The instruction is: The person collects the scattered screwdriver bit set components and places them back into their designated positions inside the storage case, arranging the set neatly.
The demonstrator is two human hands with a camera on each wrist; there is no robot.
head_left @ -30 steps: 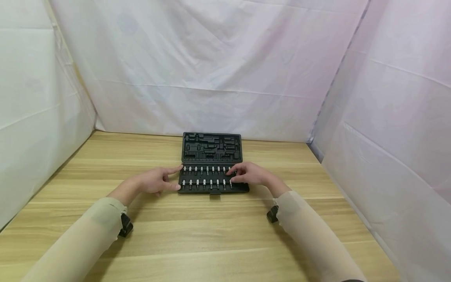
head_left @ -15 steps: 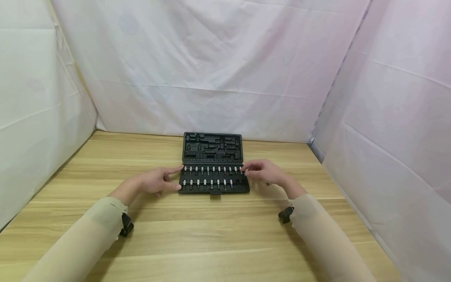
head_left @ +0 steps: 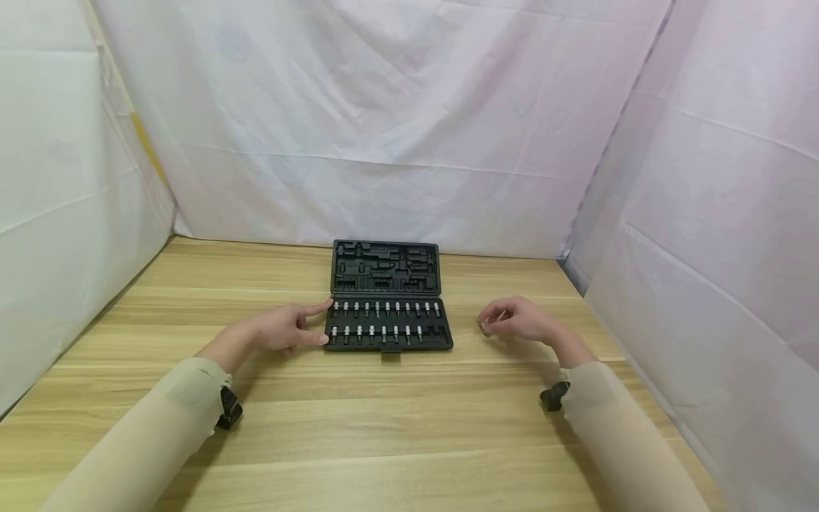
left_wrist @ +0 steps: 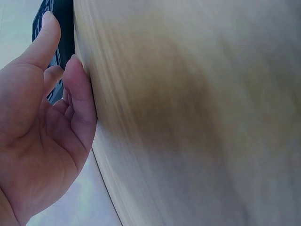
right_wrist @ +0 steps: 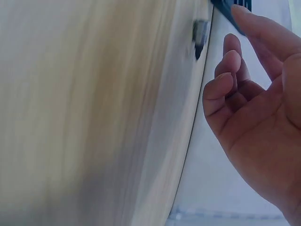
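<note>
In the head view, a black case (head_left: pixel 384 343) lies unfolded on the table, with two rows of silver bit sockets (head_left: pixel 371 331) in its near half. My left hand (head_left: pixel 281 328) rests at the case's left side, index finger and thumb stretched out to its edge. In the left wrist view its other fingers (left_wrist: pixel 77 89) are bent beside the table. Right of the case, my right hand (head_left: pixel 517 318) is just over a loose bit socket (head_left: pixel 484 329) on the tabletop. The right wrist view shows this bit socket (right_wrist: pixel 200 35) apart from the fingers.
The case's moulded lid (head_left: pixel 384 269) lies back towards the rear curtain (head_left: pixel 384 128). Bare slots (head_left: pixel 438 332) show at the right end of the near row. White sheets enclose the wooden table (head_left: pixel 358 427) on the left, back and right.
My right hand has moved right, from over the sockets in the case to the loose bit socket on the table. My left hand has stayed at the case's left edge.
</note>
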